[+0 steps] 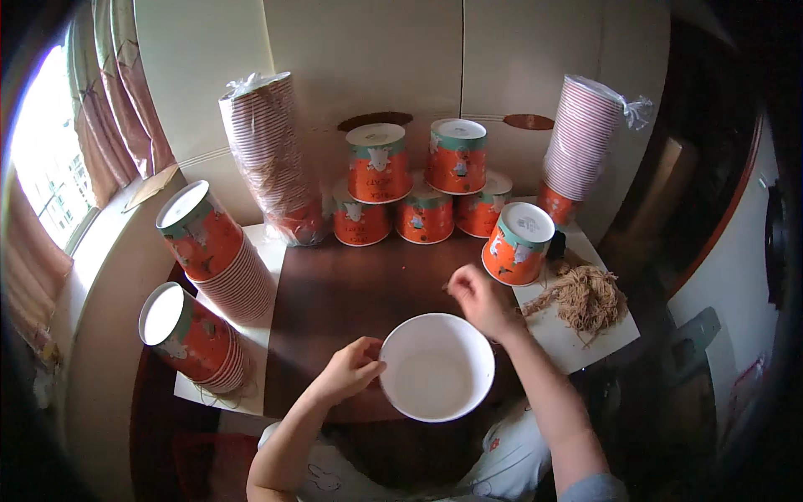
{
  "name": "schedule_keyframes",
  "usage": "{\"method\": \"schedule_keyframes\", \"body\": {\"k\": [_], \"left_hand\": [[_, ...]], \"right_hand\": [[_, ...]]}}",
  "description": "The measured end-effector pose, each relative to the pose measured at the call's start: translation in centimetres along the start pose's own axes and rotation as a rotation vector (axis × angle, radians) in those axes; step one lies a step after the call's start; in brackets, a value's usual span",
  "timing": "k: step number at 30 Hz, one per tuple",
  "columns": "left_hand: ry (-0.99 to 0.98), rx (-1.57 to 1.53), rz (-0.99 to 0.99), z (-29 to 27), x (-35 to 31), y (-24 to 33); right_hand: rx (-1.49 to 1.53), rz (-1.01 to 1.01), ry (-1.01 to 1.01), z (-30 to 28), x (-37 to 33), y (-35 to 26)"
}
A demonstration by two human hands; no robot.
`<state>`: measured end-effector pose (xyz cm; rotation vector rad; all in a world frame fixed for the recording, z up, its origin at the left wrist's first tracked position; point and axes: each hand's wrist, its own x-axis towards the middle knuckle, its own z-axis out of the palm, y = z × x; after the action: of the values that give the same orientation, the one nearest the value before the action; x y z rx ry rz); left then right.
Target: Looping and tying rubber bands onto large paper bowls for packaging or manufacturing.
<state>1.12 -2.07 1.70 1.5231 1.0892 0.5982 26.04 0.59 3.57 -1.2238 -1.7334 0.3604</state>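
Note:
A paper bucket with a plain white inside faces me mouth up, near the front edge of the dark table. At its left rim, my left hand is closed, thumb and fingers pinching the edge. Just beyond the far right of the rim, my right hand is raised with fingers curled together. Whatever it may pinch is too small to make out. Past that hand, an orange and green paper bucket stands upside down. To the right lies a tangled heap of brown twine on a white board.
Upside-down orange buckets are piled in two rows at the back. Tall wrapped stacks of buckets stand at the back left and back right. Two leaning bucket stacks are at the left, near a curtained window.

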Motion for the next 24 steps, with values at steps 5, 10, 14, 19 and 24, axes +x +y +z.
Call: {"method": "schedule_keyframes", "body": {"k": [5, 10, 14, 19, 24], "left_hand": [[-0.14, -0.217, -0.055, 1.3, -0.3, 0.3], [-0.157, -0.228, -0.063, 1.6, -0.3, -0.2], [-0.162, -0.205, -0.053, 1.5, -0.4, -0.2], [-0.154, -0.179, -0.034, 1.5, -0.4, 0.1], [-0.147, -0.207, -0.056, 1.5, -0.5, -0.2]], "right_hand": [[-0.205, -0.222, -0.217, 3.6, -3.6, -4.9], [-0.307, -0.156, -0.341, 4.7, -4.9, -3.6], [-0.348, -0.2, -0.316, 5.5, -5.4, -3.6], [-0.327, -0.203, -0.308, 5.7, -5.5, -3.9], [-0.363, -0.209, -0.289, 5.9, -5.5, -4.0]]}}
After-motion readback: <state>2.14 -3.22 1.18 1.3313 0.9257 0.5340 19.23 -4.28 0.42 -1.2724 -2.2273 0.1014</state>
